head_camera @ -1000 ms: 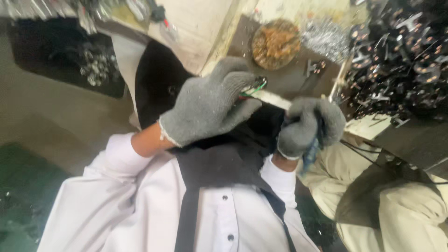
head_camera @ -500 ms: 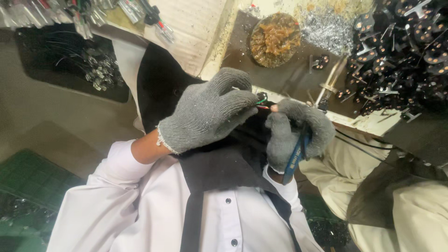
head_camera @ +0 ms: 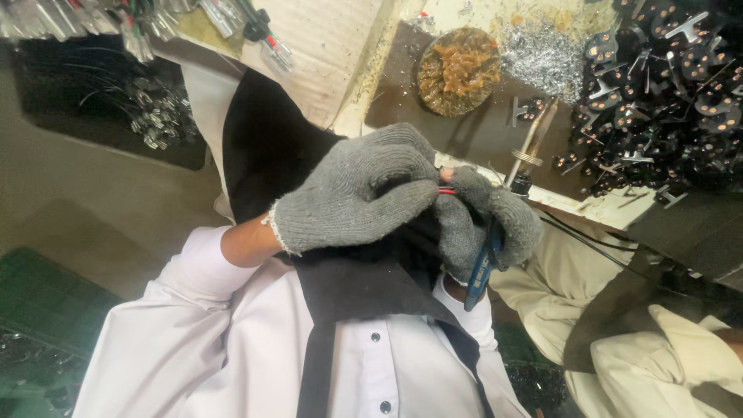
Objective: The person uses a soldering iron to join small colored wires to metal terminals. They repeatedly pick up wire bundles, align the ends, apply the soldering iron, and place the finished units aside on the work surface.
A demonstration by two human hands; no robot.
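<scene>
Both my hands wear grey knit gloves and meet in front of my black apron (head_camera: pixel 364 286). My left hand (head_camera: pixel 360 190) pinches the end of a thin red wire (head_camera: pixel 446 190) between thumb and fingers. My right hand (head_camera: pixel 484 220) touches the left at that wire and grips a blue-handled hand tool (head_camera: pixel 480 271), whose handles hang down from the fist. The tool's jaws are hidden inside the glove.
A soldering iron (head_camera: pixel 532 147) lies on the dark bench mat, near a round tin of brown paste (head_camera: pixel 458 71) and metal shavings (head_camera: pixel 546 54). A heap of small black parts (head_camera: pixel 665 93) fills the right. Wire bundles (head_camera: pixel 147 116) lie left. Beige clothing (head_camera: pixel 665 348) is at lower right.
My right hand rose and closed in on my left until the fingertips met at the wire. The blue tool's handles now hang in view.
</scene>
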